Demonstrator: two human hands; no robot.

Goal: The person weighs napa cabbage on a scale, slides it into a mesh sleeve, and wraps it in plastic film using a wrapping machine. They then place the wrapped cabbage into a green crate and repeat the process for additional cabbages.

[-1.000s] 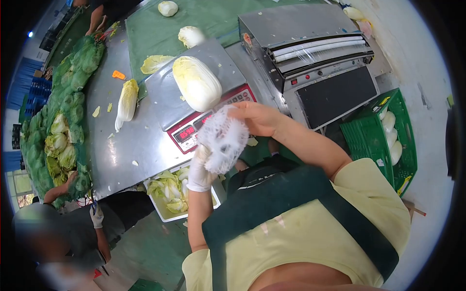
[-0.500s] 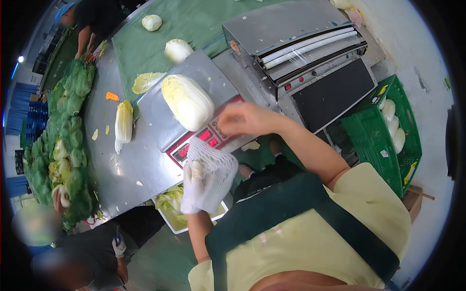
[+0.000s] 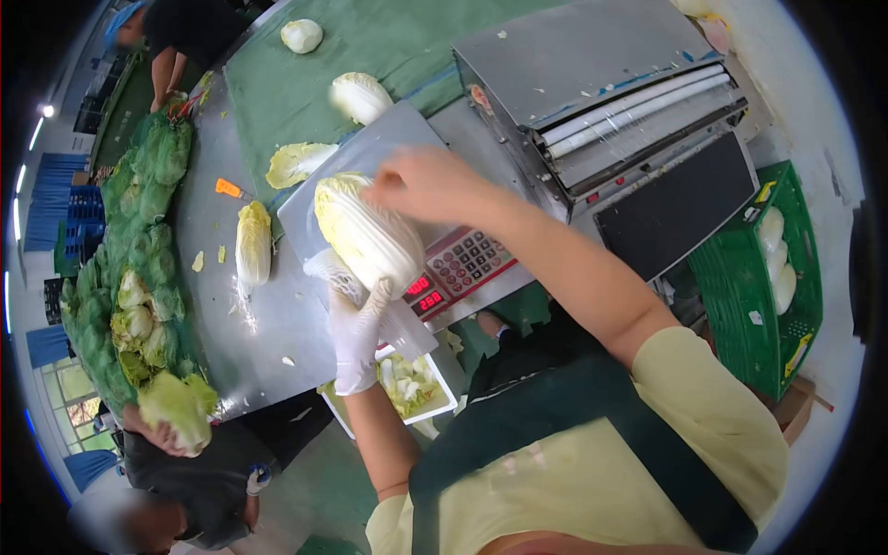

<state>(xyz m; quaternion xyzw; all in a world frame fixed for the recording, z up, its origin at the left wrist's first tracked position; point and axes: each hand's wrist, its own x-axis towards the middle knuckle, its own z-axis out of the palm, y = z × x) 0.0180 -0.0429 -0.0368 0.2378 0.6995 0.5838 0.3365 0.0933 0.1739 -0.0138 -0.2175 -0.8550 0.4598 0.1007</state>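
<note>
Okay, nearest you is your dark green apron (image 3: 523, 412), bottom of the frame; just above it your gloved left hand (image 3: 357, 338) has the white foam net sleeve (image 3: 407, 333) closed in its grip, thumb up against the butt of the big cabbage (image 3: 368, 233); fingers underneath are hidden. The big cabbage lies at frame centre over the scale (image 3: 402, 139), leafy end toward the upper left; can't tell if its butt is lifted. Your bare right hand (image 3: 421, 183) is blurred beside the cabbage's upper right side, fingers bent; can't tell how far they're open, or whether they touch it.

Below the scale, a white bin (image 3: 450, 403) holds leaf trimmings; right of it on the table side stands the wrapping machine (image 3: 573, 79), upper right, with the green crate (image 3: 745, 310) at the right edge. Left of the scale you've got a slim cabbage (image 3: 252, 245), an orange-handled tool (image 3: 229, 189) and a loose leaf (image 3: 298, 165); two pale cabbages (image 3: 361, 96) sit on the green mat (image 3: 407, 37), upper middle.

Far left, green net bags (image 3: 153, 176) line the table; one co-worker's hand (image 3: 165, 435) holds a leafy cabbage (image 3: 176, 405), lower left; another person (image 3: 190, 37) leans in, upper left.
</note>
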